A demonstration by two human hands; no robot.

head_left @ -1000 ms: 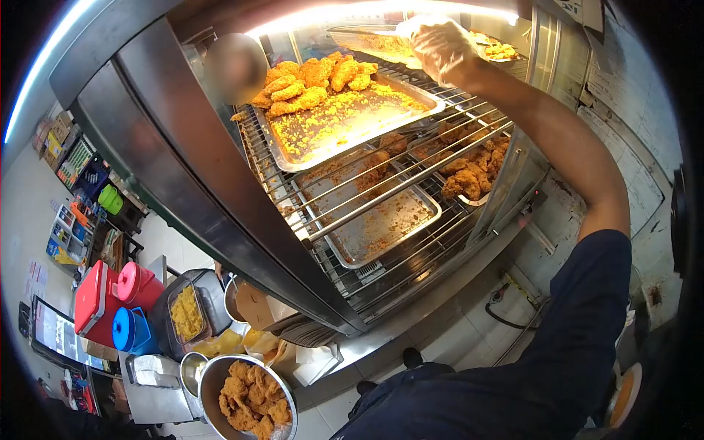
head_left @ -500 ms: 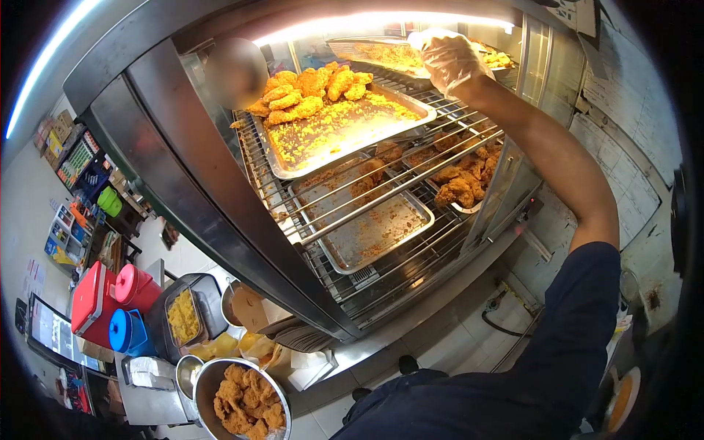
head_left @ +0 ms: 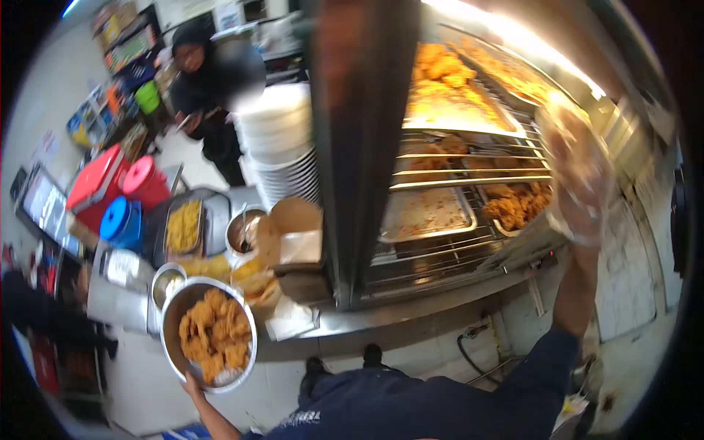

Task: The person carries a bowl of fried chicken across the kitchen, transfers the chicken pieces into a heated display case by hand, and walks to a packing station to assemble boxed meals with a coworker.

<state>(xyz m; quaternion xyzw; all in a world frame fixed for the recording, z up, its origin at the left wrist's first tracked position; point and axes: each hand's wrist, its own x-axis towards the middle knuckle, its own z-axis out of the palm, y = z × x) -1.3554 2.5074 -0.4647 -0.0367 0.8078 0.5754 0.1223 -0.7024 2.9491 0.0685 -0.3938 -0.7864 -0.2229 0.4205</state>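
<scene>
A round metal bowl (head_left: 171, 326) of fried chicken pieces (head_left: 215, 326) is in front of me on the left. My left hand (head_left: 195, 389) grips the bowl's near rim. On the right, my right hand (head_left: 576, 165), in a clear plastic glove, is raised beside the lit warming cabinet (head_left: 367, 154); motion blurs its fingers. Inside the cabinet, an upper tray (head_left: 469, 126) bears yellowish fried pieces (head_left: 444, 70). Below are a tray (head_left: 433, 214) with mostly crumbs and darker fried chicken (head_left: 517, 204).
Stacked white containers (head_left: 279, 147) and an open cardboard box (head_left: 293, 231) stand beside the cabinet. Along the counter are a tray of yellow food (head_left: 183, 227), a blue bucket (head_left: 121, 222) and a red cooler (head_left: 95, 176). A person (head_left: 209, 103) in dark clothes stands behind.
My view has swung left. My right hand has drawn back from the upper tray to the cabinet's right side. My left hand has come into view at the bowl, and a person now shows behind.
</scene>
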